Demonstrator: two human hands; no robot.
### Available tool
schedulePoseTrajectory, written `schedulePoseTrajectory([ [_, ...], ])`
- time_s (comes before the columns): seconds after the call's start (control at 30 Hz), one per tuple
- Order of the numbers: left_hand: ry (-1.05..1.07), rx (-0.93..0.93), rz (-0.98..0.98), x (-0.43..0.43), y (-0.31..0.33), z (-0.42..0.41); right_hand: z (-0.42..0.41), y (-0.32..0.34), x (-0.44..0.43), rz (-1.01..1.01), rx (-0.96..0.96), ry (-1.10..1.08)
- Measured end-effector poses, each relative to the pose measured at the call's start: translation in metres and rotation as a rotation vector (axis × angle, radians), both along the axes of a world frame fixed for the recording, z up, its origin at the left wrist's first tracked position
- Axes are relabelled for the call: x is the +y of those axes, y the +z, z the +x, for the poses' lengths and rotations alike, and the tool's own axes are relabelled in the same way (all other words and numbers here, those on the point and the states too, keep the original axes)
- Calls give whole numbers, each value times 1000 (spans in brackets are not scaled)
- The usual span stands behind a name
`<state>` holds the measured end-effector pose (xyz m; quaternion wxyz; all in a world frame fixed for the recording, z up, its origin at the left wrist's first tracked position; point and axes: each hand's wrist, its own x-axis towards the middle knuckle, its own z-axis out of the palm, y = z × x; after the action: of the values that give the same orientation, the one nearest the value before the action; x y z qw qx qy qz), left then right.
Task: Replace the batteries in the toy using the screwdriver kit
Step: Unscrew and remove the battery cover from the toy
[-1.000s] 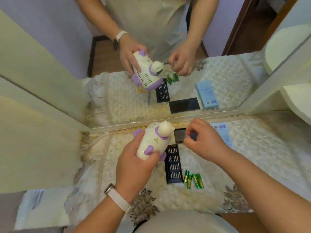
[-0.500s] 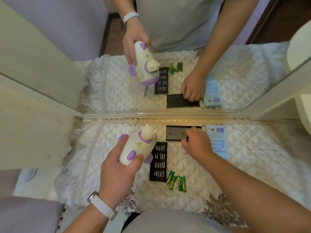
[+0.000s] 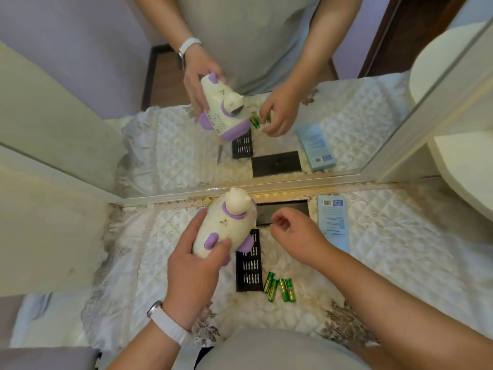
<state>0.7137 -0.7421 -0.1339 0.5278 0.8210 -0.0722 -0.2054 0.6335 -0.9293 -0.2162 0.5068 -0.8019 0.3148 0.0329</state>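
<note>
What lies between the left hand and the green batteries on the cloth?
The black screwdriver bit tray lies flat on the quilted cloth between the left hand, which grips the toy, and the green batteries; the head view shows it.

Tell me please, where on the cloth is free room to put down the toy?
Free: the cloth left of the bit tray, up to its lace edge, and the wide patch right of the blue box. Crowded: the middle, where tray, batteries and black lid lie close together.
</note>
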Motion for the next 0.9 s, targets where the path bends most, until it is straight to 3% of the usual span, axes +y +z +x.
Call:
schedulePoseTrajectory([
  [0.17, -30, 55, -219, 2, 25, 3, -1, 51, 37, 484, -109, -248],
  [0.23, -49, 65, -306, 6, 39, 8, -3, 67, 47, 732, -226, -345],
  [0.3, -100, 69, -391, 10, 55, 13, -4, 82, 55, 855, -350, -371],
  [0.43, -238, -18, -477, 21, 82, 24, 1, 110, 70, 822, -506, -326],
  [0.6, -326, -41, -602, 37, 90, 35, 21, 141, 100, 934, -686, -252],
  [0.9, -386, -126, -605, 81, 77, 55, 63, 154, 157, 879, -855, -428],
])
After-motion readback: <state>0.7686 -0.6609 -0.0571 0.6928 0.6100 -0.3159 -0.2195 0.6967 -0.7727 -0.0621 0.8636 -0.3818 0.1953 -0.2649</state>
